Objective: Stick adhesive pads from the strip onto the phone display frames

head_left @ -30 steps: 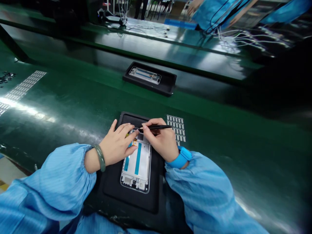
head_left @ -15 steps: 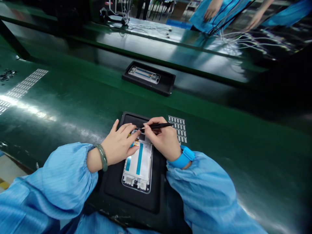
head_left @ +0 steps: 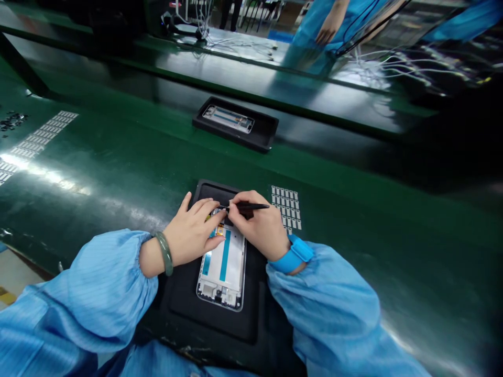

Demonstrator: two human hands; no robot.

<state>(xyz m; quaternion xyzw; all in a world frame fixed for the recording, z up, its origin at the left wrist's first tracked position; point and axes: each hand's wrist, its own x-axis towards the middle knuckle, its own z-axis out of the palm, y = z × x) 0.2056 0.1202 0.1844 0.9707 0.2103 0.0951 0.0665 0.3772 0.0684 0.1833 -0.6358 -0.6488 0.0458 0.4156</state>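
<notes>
A phone frame [head_left: 236, 262] with blue strips lies in a black tray [head_left: 243, 327] in front of me. My left hand [head_left: 192, 230] rests over its upper left part, fingers spread, fingertips on the frame's top end. With my right hand [head_left: 259, 225] I pinch a black pen-like tool [head_left: 253, 206], whose thin tip points left at the frame's top edge, close to my left fingertips. The exact contact of the tip is hidden. A small orange piece [head_left: 220, 229] shows beside my left fingers.
Another black tray [head_left: 265, 137] holding a phone frame [head_left: 228, 118] stands farther back. A sheet of small pale parts [head_left: 288, 207] lies right of my right hand. More sheets [head_left: 43, 135] and black bits [head_left: 12, 121] are at left. Beyond are cables [head_left: 408, 65] and a person's hand [head_left: 330, 25].
My right hand has shifted slightly left, and the tool lies a little lower and farther left. The far tray has slid slightly left. The person's hand across the bench has moved left and down.
</notes>
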